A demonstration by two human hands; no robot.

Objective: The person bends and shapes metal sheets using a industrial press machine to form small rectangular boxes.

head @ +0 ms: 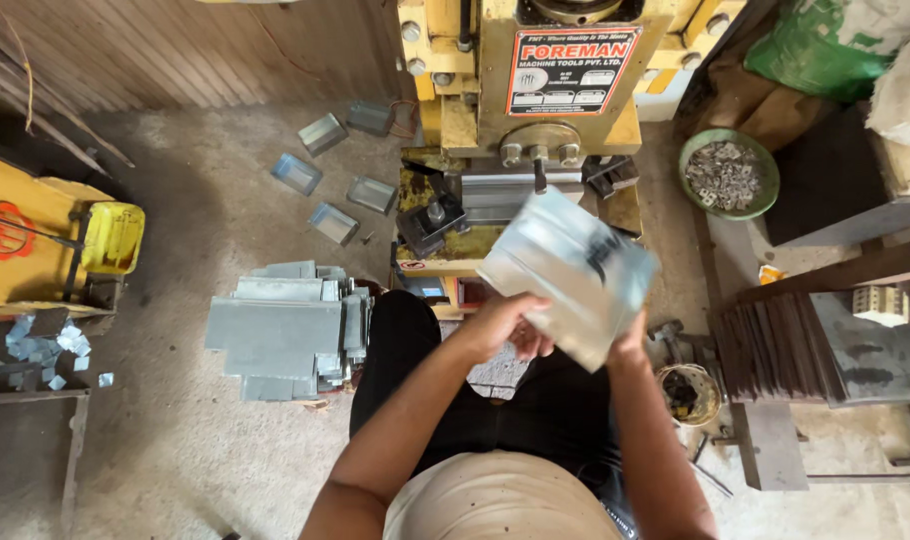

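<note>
I hold a bent sheet-metal piece, shiny grey and blurred, tilted in front of a yellow press machine. My left hand grips its lower left edge from beneath. My right hand is mostly hidden behind the piece's lower right corner and holds it there. The press bed with its dark tooling lies just beyond the piece.
A stack of flat grey metal sheets sits on the floor at my left. Several finished metal boxes lie scattered farther off. A green bowl of small metal parts stands at the right, dark plates and a small tin below it.
</note>
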